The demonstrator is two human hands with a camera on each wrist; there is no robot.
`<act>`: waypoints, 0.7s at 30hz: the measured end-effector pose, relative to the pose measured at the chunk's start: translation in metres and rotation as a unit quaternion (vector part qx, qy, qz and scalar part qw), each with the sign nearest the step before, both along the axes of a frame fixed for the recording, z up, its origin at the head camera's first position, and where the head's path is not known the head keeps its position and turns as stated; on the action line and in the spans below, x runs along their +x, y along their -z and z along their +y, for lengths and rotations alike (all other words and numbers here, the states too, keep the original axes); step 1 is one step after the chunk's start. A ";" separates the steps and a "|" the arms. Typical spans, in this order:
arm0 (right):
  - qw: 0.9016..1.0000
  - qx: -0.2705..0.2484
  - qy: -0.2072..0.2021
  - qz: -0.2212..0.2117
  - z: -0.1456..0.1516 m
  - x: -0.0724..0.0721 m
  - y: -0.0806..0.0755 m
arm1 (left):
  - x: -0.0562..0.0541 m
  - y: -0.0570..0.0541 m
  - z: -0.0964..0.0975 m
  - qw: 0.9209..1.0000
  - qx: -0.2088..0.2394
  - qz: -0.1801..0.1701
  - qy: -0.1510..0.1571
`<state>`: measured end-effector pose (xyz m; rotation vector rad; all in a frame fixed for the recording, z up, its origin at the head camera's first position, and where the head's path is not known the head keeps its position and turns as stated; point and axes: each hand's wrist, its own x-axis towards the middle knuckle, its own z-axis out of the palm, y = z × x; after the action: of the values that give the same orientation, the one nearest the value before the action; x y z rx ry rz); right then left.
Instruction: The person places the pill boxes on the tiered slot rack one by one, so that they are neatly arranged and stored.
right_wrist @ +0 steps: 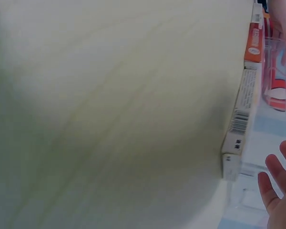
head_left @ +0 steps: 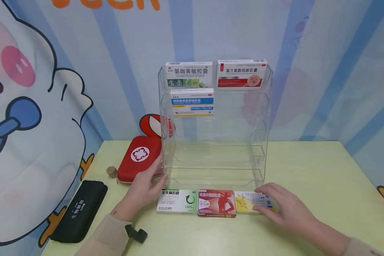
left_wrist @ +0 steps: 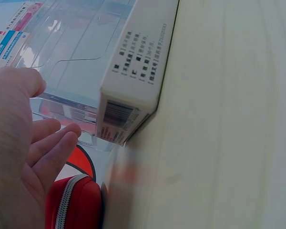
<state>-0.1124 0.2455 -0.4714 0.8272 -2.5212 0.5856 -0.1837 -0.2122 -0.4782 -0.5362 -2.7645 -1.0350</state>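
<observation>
A clear tiered display rack (head_left: 215,174) stands on the table, with three medicine boxes in its upper tiers. In front of it lie a white-and-green medicine box (head_left: 177,201), a red one (head_left: 216,203) and a yellow-and-white one (head_left: 248,202), side by side. My left hand (head_left: 144,188) is at the rack's lower left side, thumb and fingers apart around its edge in the left wrist view. The right hand (head_left: 286,208) reaches over the right end of the yellow-and-white box, its fingers (right_wrist: 278,174) spread near the rack's lower right corner.
Left of the rack lies a red zippered first-aid case (head_left: 132,160), close beside my left hand. A black case (head_left: 80,211) lies further left, near a small cork-like piece (head_left: 111,172). A printed cartoon backdrop (head_left: 192,35) hangs behind the table.
</observation>
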 end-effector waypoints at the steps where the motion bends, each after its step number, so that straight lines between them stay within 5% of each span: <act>1: 1.000 0.004 0.004 0.003 0.002 0.000 0.002 | 0.000 0.000 0.000 1.000 0.001 0.000 -0.001; 21: 0.993 0.043 0.075 -0.077 0.017 -0.006 0.023 | 0.000 -0.002 -0.001 1.000 0.001 -0.002 0.000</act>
<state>-0.1185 0.2629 -0.4944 0.6370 -2.7364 0.5115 -0.1833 -0.2128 -0.4764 -0.5361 -2.7651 -1.0408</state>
